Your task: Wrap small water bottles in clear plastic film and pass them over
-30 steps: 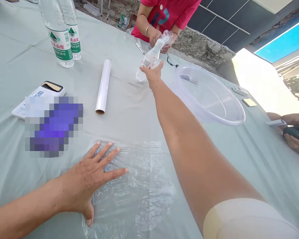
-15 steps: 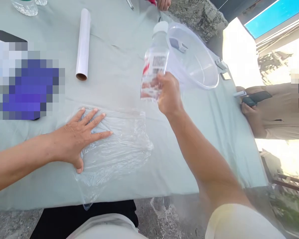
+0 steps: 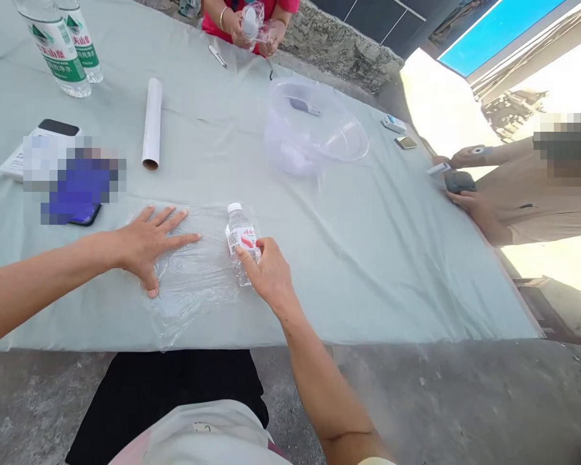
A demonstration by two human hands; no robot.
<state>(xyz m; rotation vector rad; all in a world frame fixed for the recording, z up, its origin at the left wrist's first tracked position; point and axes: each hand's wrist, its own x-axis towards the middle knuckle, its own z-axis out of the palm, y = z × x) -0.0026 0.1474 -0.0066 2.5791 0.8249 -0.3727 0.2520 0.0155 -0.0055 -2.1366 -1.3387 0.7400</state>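
A sheet of clear plastic wrap lies wrinkled on the table near its front edge. My left hand rests flat on the sheet's left part, fingers spread. My right hand is closed around a small clear plastic bottle with a white cap and a red and white label. The bottle lies on the right end of the wrap, its cap pointing away from me. Part of its lower right side is hidden behind my fingers. Beyond my left hand stands a roll of plastic wrap, lying lengthwise on the cloth.
A clear plastic basin sits at the back right, by small boxes. Two large water bottles, a white device and a phone are at left. One person handles a bottle opposite; another stands at right.
My right hand has brought the bottle down and toward me, from the air near the basin onto the wrap's right end. My left hand stays flat on the wrap. The view has shifted.
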